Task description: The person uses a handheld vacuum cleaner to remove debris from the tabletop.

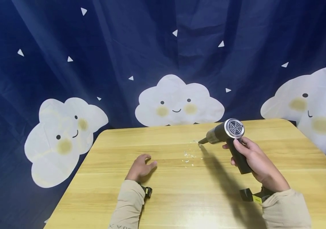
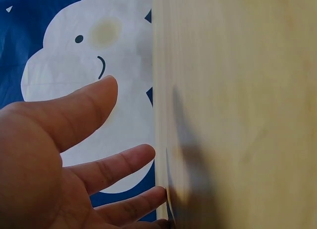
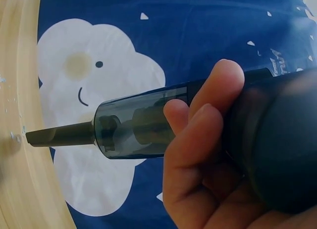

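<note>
The step in hand looks like sweeping up crumbs: the right hand (image 1: 258, 163) has its fingers wrapped round the dark handle of a handheld vacuum (image 1: 226, 133), so that grip is clamped on the tool, and the narrow nozzle (image 3: 58, 136) points left and down at the desk (image 1: 280, 197). The nozzle tip sits at, or just above, the far edge of a small scatter of pale scraps (image 1: 189, 156) near the middle of the desk (whether the tip touches the wood cannot be told from these views). The tool itself is held off the desk, right of centre, its round grille facing the person.

The left hand (image 1: 140, 168) rests on the desk to the left of the scraps, well clear of them, fingers loosely spread and holding nothing; its grip is apart.

Judging from how things lie, most scraps are still on the wood, so the work seems early. The next move would call for drawing the nozzle nearer and slightly left through the scatter, keeping the tip low and angled so it does not push the bits aside.

Counted: one vacuum, one desk, two hands, and one patch of scraps, whose pieces are too small to number. Behind hangs a blue curtain (image 1: 122, 47) with three white clouds in the head view.
</note>
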A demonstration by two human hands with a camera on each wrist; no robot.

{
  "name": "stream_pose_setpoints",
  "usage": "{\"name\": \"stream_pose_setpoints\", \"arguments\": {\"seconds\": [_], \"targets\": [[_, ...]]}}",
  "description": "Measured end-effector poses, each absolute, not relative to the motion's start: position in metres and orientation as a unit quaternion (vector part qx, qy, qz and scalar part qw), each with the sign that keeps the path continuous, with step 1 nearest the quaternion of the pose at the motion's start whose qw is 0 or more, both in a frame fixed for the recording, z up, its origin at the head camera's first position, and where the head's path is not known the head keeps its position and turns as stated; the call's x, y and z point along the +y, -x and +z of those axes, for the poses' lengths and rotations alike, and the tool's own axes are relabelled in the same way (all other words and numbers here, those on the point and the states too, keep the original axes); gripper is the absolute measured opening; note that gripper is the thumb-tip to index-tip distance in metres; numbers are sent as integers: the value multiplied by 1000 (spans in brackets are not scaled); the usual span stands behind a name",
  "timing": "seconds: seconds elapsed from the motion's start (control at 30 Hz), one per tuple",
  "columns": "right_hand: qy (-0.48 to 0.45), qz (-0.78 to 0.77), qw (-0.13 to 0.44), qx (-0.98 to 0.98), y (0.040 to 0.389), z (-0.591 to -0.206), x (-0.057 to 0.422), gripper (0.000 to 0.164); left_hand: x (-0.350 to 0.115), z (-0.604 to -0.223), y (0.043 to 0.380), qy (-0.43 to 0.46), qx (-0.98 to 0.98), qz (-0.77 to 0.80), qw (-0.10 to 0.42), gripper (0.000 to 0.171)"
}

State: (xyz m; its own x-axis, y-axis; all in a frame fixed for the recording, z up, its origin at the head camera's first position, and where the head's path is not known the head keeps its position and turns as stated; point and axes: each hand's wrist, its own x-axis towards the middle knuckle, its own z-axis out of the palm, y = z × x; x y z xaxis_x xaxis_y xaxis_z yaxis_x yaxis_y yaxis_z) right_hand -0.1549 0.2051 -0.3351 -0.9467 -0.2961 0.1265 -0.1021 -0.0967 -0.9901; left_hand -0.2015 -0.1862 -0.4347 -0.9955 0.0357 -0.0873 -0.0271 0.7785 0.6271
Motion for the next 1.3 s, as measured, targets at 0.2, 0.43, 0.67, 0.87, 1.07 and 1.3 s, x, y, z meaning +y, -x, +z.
{"name": "stream_pose_setpoints", "arguments": {"seconds": [0.2,0.43,0.67,0.87,1.07,1.3], "targets": [[144,-727,69,668,155,-336,205,22,-186,-435,200,1,942,331,48,50],[142,-728,71,667,155,-336,205,22,-186,-436,198,2,942,333,49,50],[143,-730,70,664,153,-338,201,22,-190,-437,196,7,943,330,50,51],[150,-738,65,655,152,-342,199,18,-194,-437,193,12,943,328,54,49],[155,-743,59,649,152,-339,205,18,-190,-434,198,-1,943,328,53,50],[156,-734,63,658,152,-333,209,20,-186,-433,200,-5,943,328,50,50]]}}
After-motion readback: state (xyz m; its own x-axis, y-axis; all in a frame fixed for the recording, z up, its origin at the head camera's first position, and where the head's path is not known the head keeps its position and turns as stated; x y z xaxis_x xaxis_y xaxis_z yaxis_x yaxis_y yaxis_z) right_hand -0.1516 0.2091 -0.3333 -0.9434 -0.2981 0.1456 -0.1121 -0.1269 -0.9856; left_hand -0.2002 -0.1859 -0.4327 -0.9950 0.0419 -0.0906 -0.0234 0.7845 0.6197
